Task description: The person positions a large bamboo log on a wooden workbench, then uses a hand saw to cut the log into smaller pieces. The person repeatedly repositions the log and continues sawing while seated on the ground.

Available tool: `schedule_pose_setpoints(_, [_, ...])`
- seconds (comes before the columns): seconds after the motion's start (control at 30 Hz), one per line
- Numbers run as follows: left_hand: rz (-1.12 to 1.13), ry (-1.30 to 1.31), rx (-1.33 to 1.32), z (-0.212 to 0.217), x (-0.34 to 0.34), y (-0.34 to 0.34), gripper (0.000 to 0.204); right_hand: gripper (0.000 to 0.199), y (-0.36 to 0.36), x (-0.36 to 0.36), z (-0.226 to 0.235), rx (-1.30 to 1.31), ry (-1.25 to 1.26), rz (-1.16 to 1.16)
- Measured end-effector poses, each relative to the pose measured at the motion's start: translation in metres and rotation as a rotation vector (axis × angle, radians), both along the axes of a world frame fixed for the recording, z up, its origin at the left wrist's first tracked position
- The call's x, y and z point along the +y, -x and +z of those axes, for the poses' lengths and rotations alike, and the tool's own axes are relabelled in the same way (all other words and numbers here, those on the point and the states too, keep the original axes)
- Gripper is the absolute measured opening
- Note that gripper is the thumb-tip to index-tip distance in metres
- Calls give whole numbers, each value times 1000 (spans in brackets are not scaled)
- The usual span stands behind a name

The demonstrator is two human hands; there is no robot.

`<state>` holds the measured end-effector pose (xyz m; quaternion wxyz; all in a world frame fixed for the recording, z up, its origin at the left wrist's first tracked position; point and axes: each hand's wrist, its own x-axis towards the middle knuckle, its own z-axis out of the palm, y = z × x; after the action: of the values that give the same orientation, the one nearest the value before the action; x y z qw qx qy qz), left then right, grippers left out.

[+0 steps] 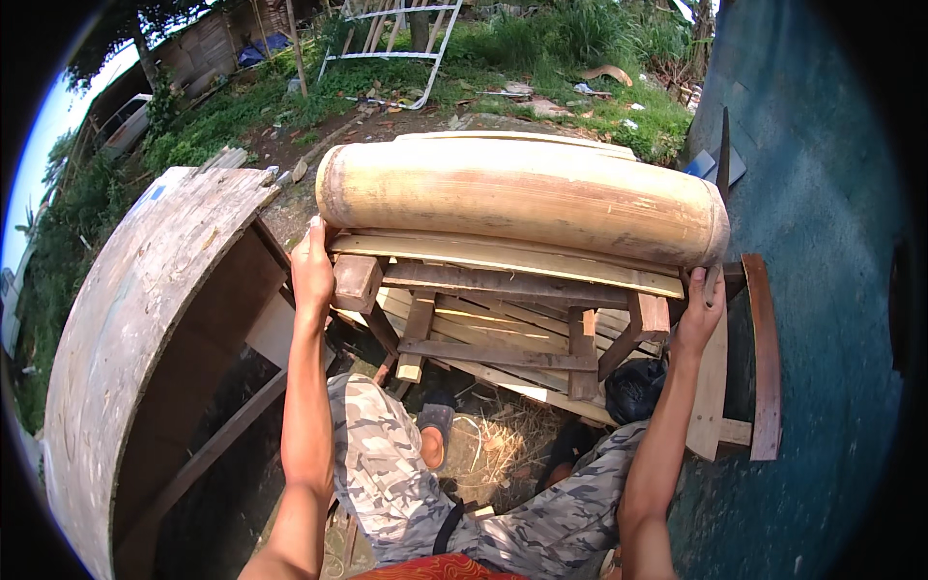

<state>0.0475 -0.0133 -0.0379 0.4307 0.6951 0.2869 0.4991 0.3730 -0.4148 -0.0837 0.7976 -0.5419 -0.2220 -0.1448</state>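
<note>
A thick, pale yellow bamboo section (522,198) lies crosswise on a low wooden bench (483,280), with thin flat bamboo slats (512,259) under its near edge. At the bamboo's left end, my left hand (311,271) grips with the thumb up; its other fingers are partly hidden. Below the right end, my right hand (698,319) is closed around the handle of a knife. The knife's dark, pointed blade (724,155) stands upright beyond that end, partly covered by the bamboo.
A worn wooden tabletop (164,300) curves along the left. On the right hangs a blue-green wall or sheet (812,290), with upright boards (764,358) before it. A black plastic bag (635,389) sits under the bench by my leg. A white metal frame (387,53) stands on the grass behind.
</note>
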Motion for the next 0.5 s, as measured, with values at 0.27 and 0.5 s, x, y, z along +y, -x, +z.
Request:
schedule_pose_setpoints(0.27, [59,17,-4,2,-11,2,53,36,5,-3,8,55,-23,51])
schedule_pose_setpoints(0.5, [-42,74,-134,-3,0,-1,54,35,1,-5,10,65,21,78])
